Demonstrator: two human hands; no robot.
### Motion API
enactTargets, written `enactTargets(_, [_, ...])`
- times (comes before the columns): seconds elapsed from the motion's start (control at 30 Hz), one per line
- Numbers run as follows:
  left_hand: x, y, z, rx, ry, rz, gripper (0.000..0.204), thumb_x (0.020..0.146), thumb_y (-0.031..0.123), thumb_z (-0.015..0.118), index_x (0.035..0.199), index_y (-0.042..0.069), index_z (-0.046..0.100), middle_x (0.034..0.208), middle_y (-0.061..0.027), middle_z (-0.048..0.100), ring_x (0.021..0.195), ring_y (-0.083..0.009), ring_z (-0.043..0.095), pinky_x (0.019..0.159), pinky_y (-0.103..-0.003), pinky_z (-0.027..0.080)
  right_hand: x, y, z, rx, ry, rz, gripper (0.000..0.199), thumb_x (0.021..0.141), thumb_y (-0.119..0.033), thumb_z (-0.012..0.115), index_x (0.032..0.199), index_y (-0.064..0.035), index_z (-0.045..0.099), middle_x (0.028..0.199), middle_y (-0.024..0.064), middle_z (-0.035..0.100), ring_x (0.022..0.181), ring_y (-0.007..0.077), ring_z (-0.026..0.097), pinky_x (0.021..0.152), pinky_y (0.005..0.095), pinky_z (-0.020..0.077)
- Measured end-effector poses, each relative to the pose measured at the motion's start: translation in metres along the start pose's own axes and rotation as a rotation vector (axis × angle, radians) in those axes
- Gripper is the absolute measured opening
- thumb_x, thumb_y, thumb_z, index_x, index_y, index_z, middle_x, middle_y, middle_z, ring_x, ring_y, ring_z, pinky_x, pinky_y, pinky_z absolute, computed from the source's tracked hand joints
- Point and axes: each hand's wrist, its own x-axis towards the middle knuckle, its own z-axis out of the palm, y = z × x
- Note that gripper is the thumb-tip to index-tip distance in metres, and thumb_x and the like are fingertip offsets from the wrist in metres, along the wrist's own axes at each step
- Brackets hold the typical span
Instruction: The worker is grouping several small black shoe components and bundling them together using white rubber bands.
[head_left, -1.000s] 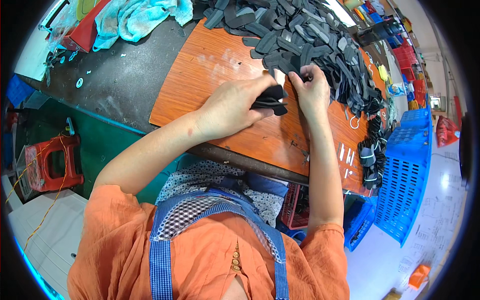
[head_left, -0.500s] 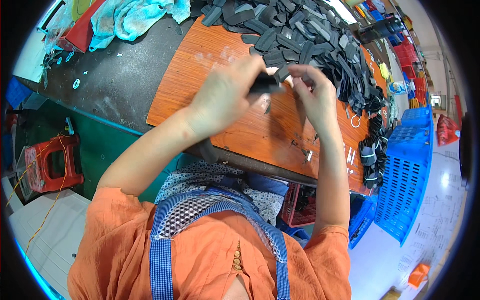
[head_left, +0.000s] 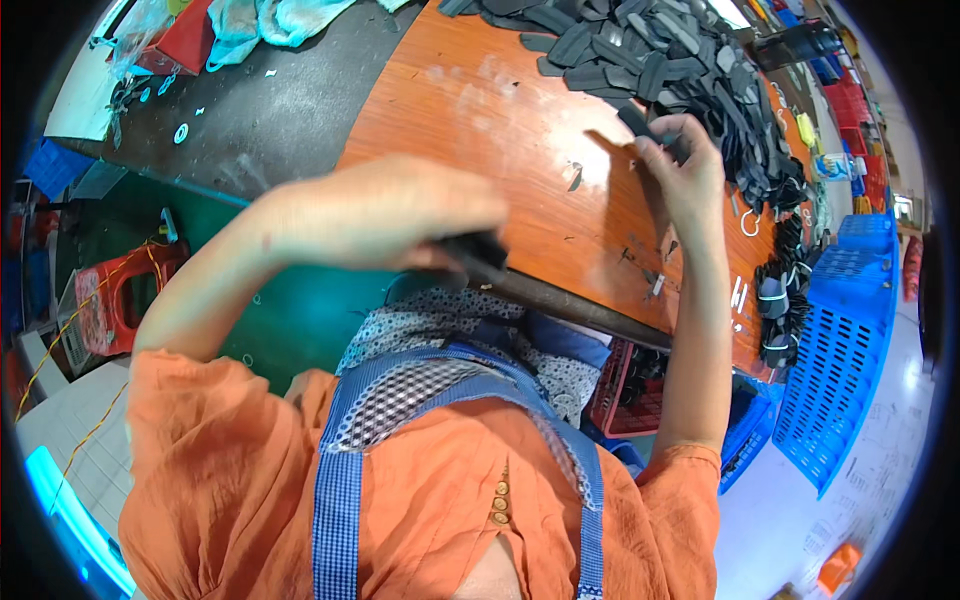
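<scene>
A flat black strap piece (head_left: 478,252), rubbery and matte, is being gripped in the left hand (head_left: 400,215); fingers are closed round it, and only its dark end is showing under the palm, near the table's front edge. The hand is motion-blurred, so finer shape cannot be told.

A second black strip (head_left: 640,125), narrow and elongated, is being pinched by the right hand (head_left: 685,170) between thumb and fingertips, held just above the wooden board (head_left: 500,110). The board is being seen as orange-brown, smooth, with pale scuffed patches and a few small dark offcuts lying on it.

A heap of black strap pieces (head_left: 680,50) is being piled at the board's far edge: flat, slotted, dull-surfaced, overlapping loosely. More bundled black pieces (head_left: 775,300) are being stacked on the right side, next to a blue plastic crate (head_left: 850,340) with a perforated lattice wall.

A dark, speckled tabletop (head_left: 270,110) is lying left of the board, with crumpled teal cloth (head_left: 280,18) at its far side. A red plastic stool (head_left: 125,295) is standing on the floor at left.
</scene>
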Motion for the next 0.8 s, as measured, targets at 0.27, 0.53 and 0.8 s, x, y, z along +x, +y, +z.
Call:
enactTargets(0.27, [-0.01, 0.014, 0.008, 0.39, -0.113, -0.168, 0.026, 0.075, 0.004, 0.071, 0.098, 0.003, 0.057, 0.099, -0.0111, 0.057, 0.096, -0.0335, 0.063, 0.077, -0.044, 0.054, 0.016, -0.006, 0.011, 0.018, -0.069, -0.006, 0.028, 0.087, -0.014, 0.077, 0.112, -0.0026, 0.073, 0.096, 0.0109, 0.076, 0.083, 0.0182, 0.07, 0.078, 0.0321, 0.0542])
enactTargets(0.53, [-0.025, 0.017, 0.019, 0.453, 0.013, -0.209, 0.015, 0.083, 0.008, 0.063, 0.096, 0.004, 0.058, 0.093, -0.0122, 0.054, 0.089, -0.0329, 0.062, 0.075, -0.043, 0.053, 0.0, -0.008, 0.018, -0.244, -0.044, -0.106, 0.029, 0.082, -0.019, 0.083, 0.101, -0.0014, 0.071, 0.099, 0.017, 0.071, 0.084, 0.0287, 0.07, 0.08, 0.0393, 0.0547])
enactTargets(0.8, [0.009, 0.004, 0.009, 0.343, 0.23, 0.006, 0.026, 0.08, 0.01, 0.075, 0.099, 0.003, 0.058, 0.1, -0.0128, 0.058, 0.097, -0.0342, 0.063, 0.079, -0.044, 0.053, -0.042, -0.039, 0.029, -0.044, -0.086, -0.002, 0.031, 0.082, -0.013, 0.083, 0.104, -0.0051, 0.064, 0.082, 0.0125, 0.071, 0.075, 0.0226, 0.07, 0.067, 0.0362, 0.0551])
